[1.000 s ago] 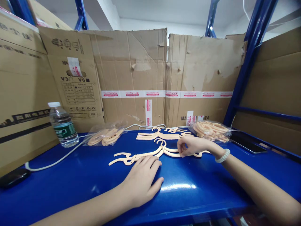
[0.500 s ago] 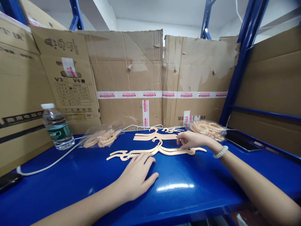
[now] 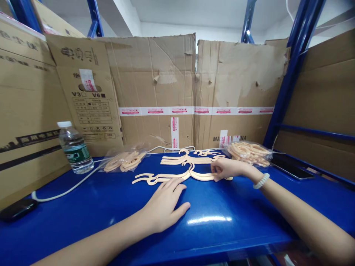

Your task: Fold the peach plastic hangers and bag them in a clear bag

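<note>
Beige front hangers point(image 3: 203, 178) lie on a blue shelf point(image 3: 216, 236), just before the rear hangers point(image 3: 173, 161). The left hand point(image 3: 163, 205), spread open, rests fingertips on their left arms; the right hand point(image 3: 229, 168) curls over their right arms, its grip unclear. Light, level pressure would likely keep them aligned. A left bag point(image 3: 124, 160) and right bag point(image 3: 248, 152) flank the rear hangers, which could snag the front hooks; a bottle point(image 3: 76, 151) stands farther left.

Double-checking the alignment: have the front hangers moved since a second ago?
Yes, slightly: the front hangers have shifted back, nearer the cardboard behind them.
</note>
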### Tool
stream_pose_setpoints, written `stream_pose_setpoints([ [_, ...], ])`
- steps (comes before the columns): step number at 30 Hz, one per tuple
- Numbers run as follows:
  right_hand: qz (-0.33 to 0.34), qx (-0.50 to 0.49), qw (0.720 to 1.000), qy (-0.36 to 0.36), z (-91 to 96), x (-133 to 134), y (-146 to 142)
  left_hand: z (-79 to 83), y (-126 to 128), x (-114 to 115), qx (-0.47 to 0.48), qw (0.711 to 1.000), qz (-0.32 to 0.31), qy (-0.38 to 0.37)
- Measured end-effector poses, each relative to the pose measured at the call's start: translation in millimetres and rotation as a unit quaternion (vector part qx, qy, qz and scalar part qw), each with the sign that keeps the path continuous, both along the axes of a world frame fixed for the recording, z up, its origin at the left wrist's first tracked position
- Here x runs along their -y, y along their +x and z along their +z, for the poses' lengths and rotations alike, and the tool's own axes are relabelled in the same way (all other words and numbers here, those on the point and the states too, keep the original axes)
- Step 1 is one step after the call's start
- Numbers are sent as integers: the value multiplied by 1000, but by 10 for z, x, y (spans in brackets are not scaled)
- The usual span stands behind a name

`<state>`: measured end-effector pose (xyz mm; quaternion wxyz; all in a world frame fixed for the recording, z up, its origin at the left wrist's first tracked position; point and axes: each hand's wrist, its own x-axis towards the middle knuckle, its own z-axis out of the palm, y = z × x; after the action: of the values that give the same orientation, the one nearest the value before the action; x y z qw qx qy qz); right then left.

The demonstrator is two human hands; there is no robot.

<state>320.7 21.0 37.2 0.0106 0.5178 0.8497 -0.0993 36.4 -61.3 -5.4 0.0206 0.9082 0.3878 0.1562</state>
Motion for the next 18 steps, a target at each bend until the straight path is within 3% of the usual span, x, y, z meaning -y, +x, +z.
stream_pose_setpoints([
  [5, 5, 1, 1000, 15, 13, -5, 1, 17, -45, -85, 7, 1000, 9, 21],
  [10, 8, -5, 1000, 14, 9, -12, 18, 118, -221, -379, -34, 996, 68, 54],
  [18, -8, 1, 1000, -2, 73, 17, 26, 144, -351, -575, -49, 996, 71, 17],
])
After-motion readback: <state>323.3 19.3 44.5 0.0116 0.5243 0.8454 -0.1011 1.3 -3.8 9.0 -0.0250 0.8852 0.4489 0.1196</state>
